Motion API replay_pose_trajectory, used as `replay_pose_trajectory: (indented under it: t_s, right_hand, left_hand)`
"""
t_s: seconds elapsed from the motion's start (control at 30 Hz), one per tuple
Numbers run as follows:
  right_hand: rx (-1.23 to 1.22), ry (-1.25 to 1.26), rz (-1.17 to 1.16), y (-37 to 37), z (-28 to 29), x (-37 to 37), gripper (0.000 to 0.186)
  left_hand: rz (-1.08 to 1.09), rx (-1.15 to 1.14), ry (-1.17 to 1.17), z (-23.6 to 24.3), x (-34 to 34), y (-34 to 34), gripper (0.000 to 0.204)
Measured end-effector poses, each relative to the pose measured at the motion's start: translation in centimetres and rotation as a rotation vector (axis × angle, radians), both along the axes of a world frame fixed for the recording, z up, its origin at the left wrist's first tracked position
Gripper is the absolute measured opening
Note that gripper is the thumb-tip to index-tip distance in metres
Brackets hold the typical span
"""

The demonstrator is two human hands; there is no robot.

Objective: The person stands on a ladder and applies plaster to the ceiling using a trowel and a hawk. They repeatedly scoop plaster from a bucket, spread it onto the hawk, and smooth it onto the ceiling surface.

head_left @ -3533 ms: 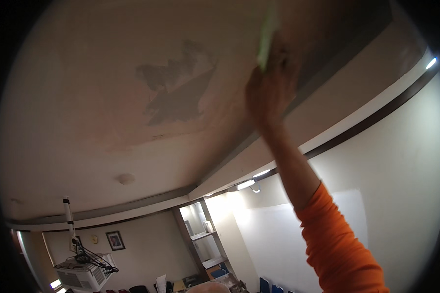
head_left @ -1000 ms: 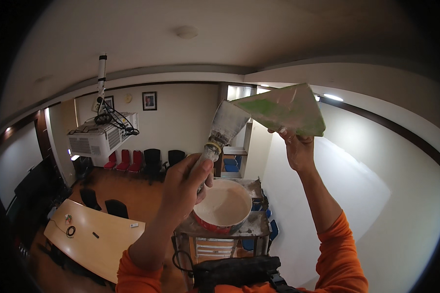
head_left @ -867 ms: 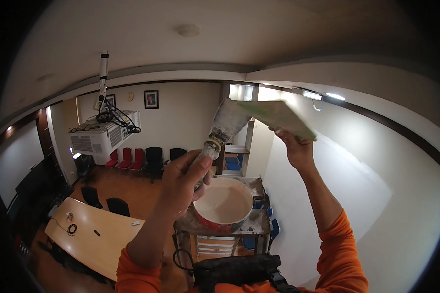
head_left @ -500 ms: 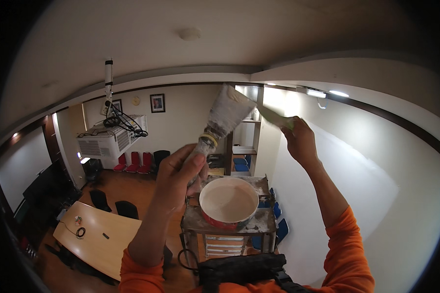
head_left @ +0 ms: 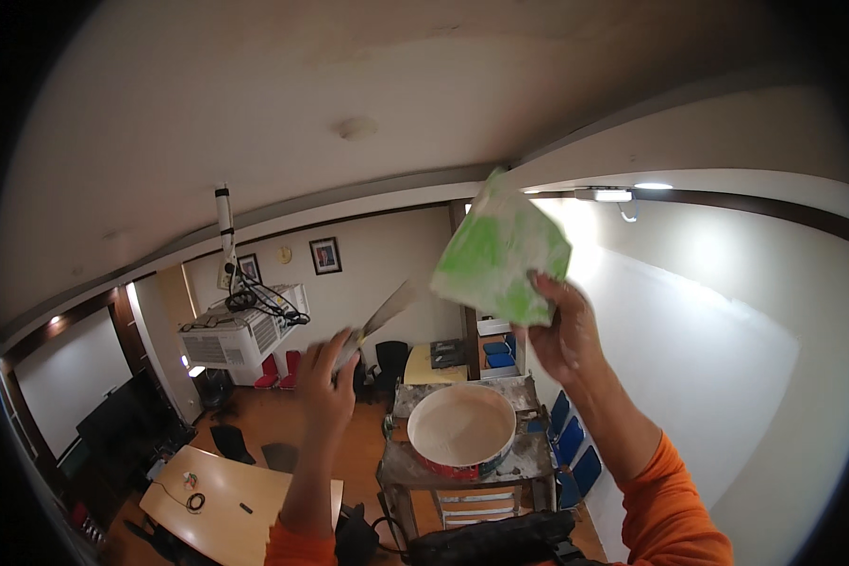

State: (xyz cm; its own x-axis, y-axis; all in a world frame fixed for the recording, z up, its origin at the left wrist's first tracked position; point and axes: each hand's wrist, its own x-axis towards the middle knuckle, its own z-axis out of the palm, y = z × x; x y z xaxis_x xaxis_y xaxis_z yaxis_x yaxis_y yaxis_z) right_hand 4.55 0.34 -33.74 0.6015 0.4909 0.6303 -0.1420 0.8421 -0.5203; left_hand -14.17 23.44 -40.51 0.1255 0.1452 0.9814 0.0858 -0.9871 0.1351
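My left hand [head_left: 330,382] is closed round the handle of a putty knife [head_left: 384,311], whose blade is seen nearly edge-on and points up and to the right. In my right hand [head_left: 568,330] I grip a green, flat plastic spreader [head_left: 505,250] by its lower corner. Its broad face is turned toward me and smeared with whitish filler. The two tools are apart, raised before me near ceiling height. Below them a round tub [head_left: 462,429] of pale, creamy filler, red on its outside, sits on the stained top of a stepladder [head_left: 410,470].
A projector [head_left: 245,330] hangs from the ceiling at left. Far below are a wooden meeting table [head_left: 226,491], black chairs and blue chairs [head_left: 571,443]. A white wall [head_left: 689,377] with a brighter patch runs along my right; the ceiling [head_left: 255,113] is close overhead.
The spreader has turned from edge-on to face-on and moved left. My left hand has moved left and down, its putty knife turning edge-on. The whole view has shifted.
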Motion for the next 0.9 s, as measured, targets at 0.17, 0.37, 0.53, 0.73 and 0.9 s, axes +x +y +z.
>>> replay_pose_trajectory:
  t_s: [0.17, 0.37, 0.53, 0.73, 0.9]
  right_hand:
    - [0.043, -0.567, -1.059, 4.1, 6.8, 5.5, 0.019]
    - [0.323, -0.667, -1.691, 11.0, 16.9, 6.8, 0.040]
    - [0.372, -0.551, -1.599, 16.8, 20.1, 1.3, 0.059]
    - [0.372, -0.404, -1.352, 24.2, 21.0, -5.8, 0.066]
    - [0.368, -0.243, -1.218, 28.5, 25.2, -10.3, 0.063]
  left_hand:
    - [-0.294, -0.812, -0.014, -11.0, -1.8, -3.3, 0.029]
    - [-0.455, -0.839, -0.176, -16.1, -1.3, -3.9, 0.022]
    - [-0.522, -0.788, -0.255, -17.2, -0.5, -4.3, 0.024]
    - [-0.524, -0.834, -0.251, -17.4, -0.5, -4.3, 0.027]
    - [-0.463, -0.798, -0.249, -17.4, -0.5, -4.1, 0.025]
